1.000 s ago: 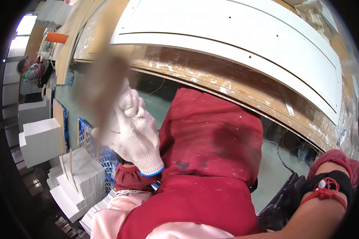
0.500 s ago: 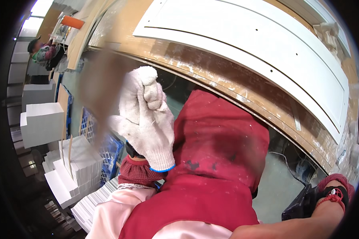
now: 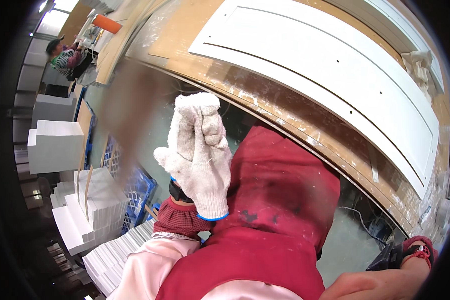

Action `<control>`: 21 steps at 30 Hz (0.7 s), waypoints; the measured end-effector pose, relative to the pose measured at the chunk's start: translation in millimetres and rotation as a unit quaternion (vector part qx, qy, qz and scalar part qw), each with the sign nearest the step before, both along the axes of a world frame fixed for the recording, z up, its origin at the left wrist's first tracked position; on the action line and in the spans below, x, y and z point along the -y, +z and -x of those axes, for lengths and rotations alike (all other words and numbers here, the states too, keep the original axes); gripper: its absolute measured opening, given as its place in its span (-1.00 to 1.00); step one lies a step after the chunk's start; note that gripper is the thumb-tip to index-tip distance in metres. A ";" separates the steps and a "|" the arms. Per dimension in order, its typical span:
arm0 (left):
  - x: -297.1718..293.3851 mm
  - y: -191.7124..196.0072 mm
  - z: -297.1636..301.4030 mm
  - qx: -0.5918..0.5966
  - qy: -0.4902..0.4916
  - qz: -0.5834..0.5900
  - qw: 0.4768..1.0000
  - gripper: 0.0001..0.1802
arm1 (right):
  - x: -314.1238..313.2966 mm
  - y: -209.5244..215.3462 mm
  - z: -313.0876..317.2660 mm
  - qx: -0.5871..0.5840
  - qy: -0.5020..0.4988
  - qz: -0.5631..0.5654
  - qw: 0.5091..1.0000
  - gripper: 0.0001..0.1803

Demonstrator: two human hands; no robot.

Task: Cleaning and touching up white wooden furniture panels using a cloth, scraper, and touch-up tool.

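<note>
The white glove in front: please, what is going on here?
A white glove covers the person's left hand, by the red apron; whether it is worn or held, I cannot tell. The bare right hand is at the view's lower edge, only partly visible. A white panel is on the bench, touched by neither hand.

Ahead, across the upper part of the view, a workbench (image 3: 180, 42), with a long panel (image 3: 305, 65) on top and a wad of cloth or paper (image 3: 419, 67) behind the panel, toward the right. Short of the bench, the left hand (image 3: 197, 155), left of the apron (image 3: 280, 190). At the lower right, beside the apron, the right hand (image 3: 352, 284). Below the bench's right portion, on the floor (image 3: 335, 250), a cable (image 3: 361, 217). Left of the left hand, a pallet (image 3: 139, 192), then board stacks (image 3: 102, 200); farther ahead, another stack (image 3: 57, 147); beyond, a co-worker (image 3: 67, 60).
</note>
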State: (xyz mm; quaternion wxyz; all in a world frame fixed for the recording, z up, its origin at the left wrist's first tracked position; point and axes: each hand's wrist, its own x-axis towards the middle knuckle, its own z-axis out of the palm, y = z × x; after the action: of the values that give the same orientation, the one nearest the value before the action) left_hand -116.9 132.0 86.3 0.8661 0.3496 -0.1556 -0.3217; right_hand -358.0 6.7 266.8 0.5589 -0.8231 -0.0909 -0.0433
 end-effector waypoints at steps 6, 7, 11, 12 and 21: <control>6.2 2.8 6.7 0.006 0.018 -0.030 0.999 -0.55 | 5.1 3.8 1.1 -0.016 0.003 -0.006 1.000 -0.61; 6.4 6.0 7.4 0.013 0.030 -0.035 0.999 -0.55 | 6.5 6.1 0.2 -0.017 0.005 -0.007 1.000 -0.61; -2.9 -3.2 -3.7 0.038 0.004 -0.051 0.998 -0.52 | 13.8 9.7 -4.4 -0.026 0.017 -0.026 0.999 -0.62; -4.5 -4.0 -5.6 0.034 0.010 -0.045 0.998 -0.52 | 16.0 9.2 -5.5 -0.027 0.021 -0.031 0.999 -0.62; 11.0 -6.8 2.2 0.014 0.020 -0.023 0.999 -0.57 | 13.0 10.6 -12.1 0.108 -0.049 0.235 0.965 -0.66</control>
State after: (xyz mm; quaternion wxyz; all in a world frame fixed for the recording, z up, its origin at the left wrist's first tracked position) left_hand -119.1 121.0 79.6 0.8618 0.3767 -0.1530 -0.3033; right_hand -345.9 -6.2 277.4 0.3343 -0.9250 -0.1182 -0.1365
